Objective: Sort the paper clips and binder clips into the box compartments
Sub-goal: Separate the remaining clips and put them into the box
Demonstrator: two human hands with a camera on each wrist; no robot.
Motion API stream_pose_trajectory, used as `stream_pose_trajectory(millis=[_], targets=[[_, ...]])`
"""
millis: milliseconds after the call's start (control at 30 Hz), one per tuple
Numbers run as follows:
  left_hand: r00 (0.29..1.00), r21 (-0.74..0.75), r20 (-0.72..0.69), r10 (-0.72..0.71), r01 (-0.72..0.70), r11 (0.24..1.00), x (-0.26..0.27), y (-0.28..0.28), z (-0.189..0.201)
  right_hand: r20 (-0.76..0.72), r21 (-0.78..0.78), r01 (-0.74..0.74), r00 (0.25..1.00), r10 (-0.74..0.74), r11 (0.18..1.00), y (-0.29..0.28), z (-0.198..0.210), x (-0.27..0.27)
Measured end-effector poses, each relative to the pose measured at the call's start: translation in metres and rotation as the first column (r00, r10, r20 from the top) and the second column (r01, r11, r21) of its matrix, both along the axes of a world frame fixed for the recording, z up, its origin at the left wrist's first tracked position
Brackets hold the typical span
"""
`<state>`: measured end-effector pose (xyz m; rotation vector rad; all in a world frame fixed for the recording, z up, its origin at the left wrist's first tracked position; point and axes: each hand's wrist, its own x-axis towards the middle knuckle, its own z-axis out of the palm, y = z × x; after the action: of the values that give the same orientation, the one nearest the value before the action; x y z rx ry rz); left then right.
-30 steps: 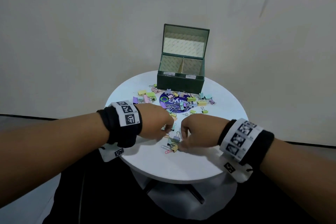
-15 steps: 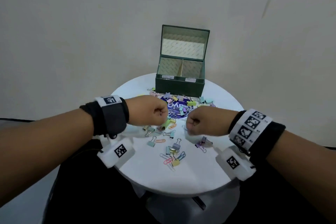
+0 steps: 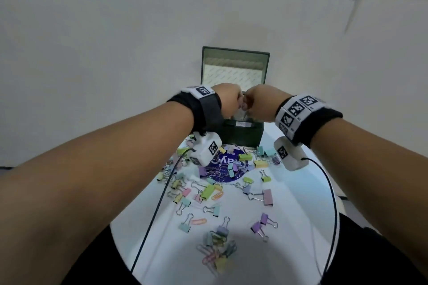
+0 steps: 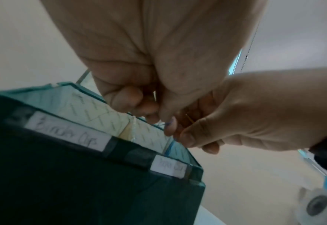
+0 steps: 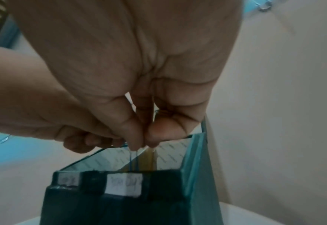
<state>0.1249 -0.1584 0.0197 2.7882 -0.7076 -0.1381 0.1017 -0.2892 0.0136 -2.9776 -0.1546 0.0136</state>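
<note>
A dark green box stands open at the table's far side, its lid upright. Its front bears the labels "Binder Clip" on the left and "Paper Clip" on the right. Both hands hover close together over its rim. My right hand pinches a blue paper clip that hangs over the right compartment, and an orange wire shows among its fingers. My left hand is curled tight with a bit of blue wire at its thumb tip. In the head view the left hand and right hand hide the compartments.
The round white table holds several pastel binder clips around a purple sticker. A heap of paper clips and binder clips lies near the front edge. Two thin cables trail from the wrist cameras across the table.
Both hands have lifted off the pile near the table's front and moved forward and up to the box, still curled. The head camera has come closer over the table.
</note>
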Motion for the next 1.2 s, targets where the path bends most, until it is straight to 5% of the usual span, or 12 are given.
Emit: stream_pose_trajectory(millis=[200,300,433,633,767,1000,1200], targets=[[1.000,-0.023,-0.012,0.005,-0.005,1.000,0.012,-0.003,-0.009,-0.023,0.029,-0.015,1.000,0.015,0.999,-0.010,0.002,0.008],[0.994,-0.162,-0.098,-0.038,0.022,0.987,-0.001,0.011,-0.010,0.015,0.135,-0.049,0.999,0.047,0.990,-0.012,0.005,-0.008],[0.990,-0.169,0.061,-0.128,0.137,0.976,-0.044,0.045,-0.002,0.094,0.324,-0.133,0.990,0.108,0.937,-0.013,-0.004,-0.064],[0.950,0.119,-0.046,-0.308,0.312,0.943,-0.117,0.104,-0.038,-0.247,0.047,-0.331,0.910,0.332,0.943,-0.009,-0.045,-0.137],[0.946,0.135,-0.109,-0.304,0.317,0.939,-0.133,0.114,-0.057,-0.206,0.039,-0.418,0.885,0.417,0.907,0.015,-0.050,-0.146],[0.974,0.225,0.035,-0.225,0.212,0.951,-0.130,0.118,-0.066,-0.189,-0.218,-0.510,0.859,0.477,0.832,0.054,-0.074,-0.137],[0.942,0.134,0.045,-0.334,0.325,0.936,-0.146,0.123,-0.071,-0.249,-0.072,-0.383,0.901,0.355,0.921,0.054,-0.070,-0.138]])
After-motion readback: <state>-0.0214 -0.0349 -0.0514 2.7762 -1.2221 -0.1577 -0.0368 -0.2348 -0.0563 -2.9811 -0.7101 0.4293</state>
